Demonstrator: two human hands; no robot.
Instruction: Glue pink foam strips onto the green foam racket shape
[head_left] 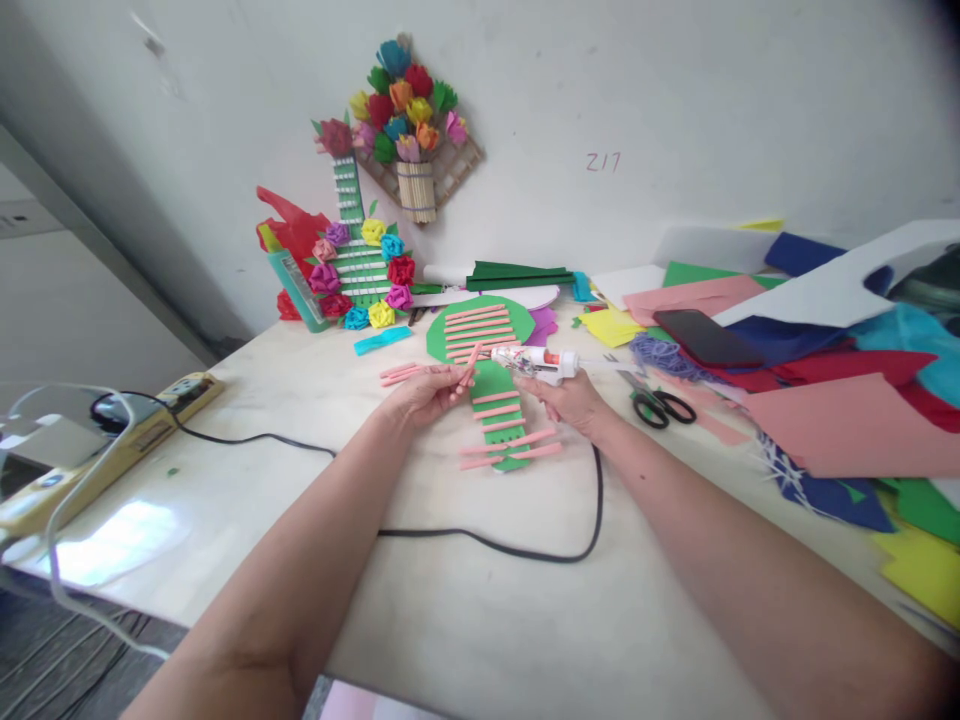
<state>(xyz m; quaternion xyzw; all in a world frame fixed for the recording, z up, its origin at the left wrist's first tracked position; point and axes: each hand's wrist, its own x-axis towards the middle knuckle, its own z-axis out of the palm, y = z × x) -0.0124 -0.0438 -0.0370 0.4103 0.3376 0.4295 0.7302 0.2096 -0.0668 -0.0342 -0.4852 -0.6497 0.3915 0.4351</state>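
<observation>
My left hand (431, 393) pinches a short pink paper stick (474, 362) over the middle of a green guitar-shaped piece (435, 335). Wrapped round a white glue gun (532, 362), my right hand (561, 397) keeps its nozzle against or very near the stick. Rows of pink sticks (480, 328) lie across the round part and the narrow neck of the green piece. Two longer crossing sticks (540, 450) stick out past the neck's near end. More loose pink sticks (401, 373) lie just left of my left hand.
Black scissors (664, 408), a phone (707, 338) and coloured paper sheets (855, 425) lie at right. A flower-trimmed green guitar (361, 262) and a glue bottle (296, 290) stand at the back left. A black cord (517, 551) crosses the table near a power strip (97, 460).
</observation>
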